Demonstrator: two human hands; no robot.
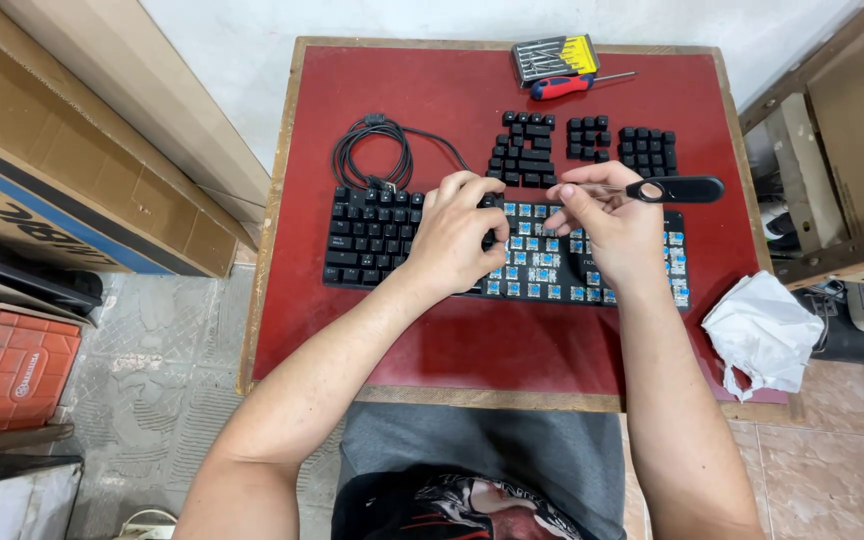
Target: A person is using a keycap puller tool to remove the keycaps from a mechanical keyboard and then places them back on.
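While roughly the right half of the keyboard (372,240) shows bare blue switches, its left keys remain capped. Behind it lie pulled keycaps (525,150). The left hand (452,240) presses the keyboard's middle; the right hand (617,225) pinches a black keycap puller (674,189).

Head camera looks steeply down, close above table (472,350).

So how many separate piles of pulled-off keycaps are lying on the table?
3, in a row behind the keyboard: left pile, middle pile, right pile. The hands may hide more.
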